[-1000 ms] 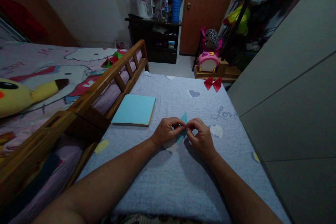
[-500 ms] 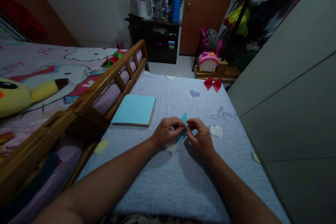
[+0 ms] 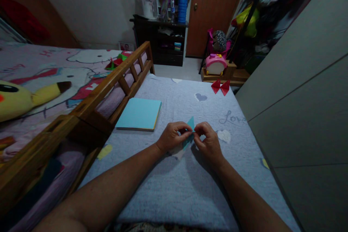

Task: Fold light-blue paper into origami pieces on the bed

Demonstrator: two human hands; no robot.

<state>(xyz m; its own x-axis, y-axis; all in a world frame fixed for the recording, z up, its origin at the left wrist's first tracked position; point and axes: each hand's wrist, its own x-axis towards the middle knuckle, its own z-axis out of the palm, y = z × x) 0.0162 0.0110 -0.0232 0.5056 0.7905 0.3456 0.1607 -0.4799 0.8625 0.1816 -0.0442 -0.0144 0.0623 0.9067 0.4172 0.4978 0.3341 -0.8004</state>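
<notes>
A small folded piece of light-blue origami paper [image 3: 191,121] is pinched between both hands above the cloth-covered surface. My left hand [image 3: 175,136] grips it from the left, thumb and forefinger pressed together. From the right, my right hand [image 3: 208,139] pinches its edge with thumb and fingertips. One pointed tip sticks up between the hands and another part shows below; the middle is hidden behind my fingers. Left of my hands lies a stack of square paper [image 3: 140,113] with a light-blue sheet on top. Two red folded paper pieces [image 3: 220,87] stand near the far right corner.
A pale blue cloth [image 3: 174,185] with printed hearts covers the surface. Along the left runs a wooden bed rail [image 3: 114,90], with a yellow plush toy [image 3: 21,101] on the bed beyond. At right rises a pale cabinet [image 3: 304,90]. A pink toy case [image 3: 216,64] stands past the far edge.
My right hand's fingertips have shifted very slightly on the light-blue paper. My left hand, the paper stack and the red pieces have stayed in place.
</notes>
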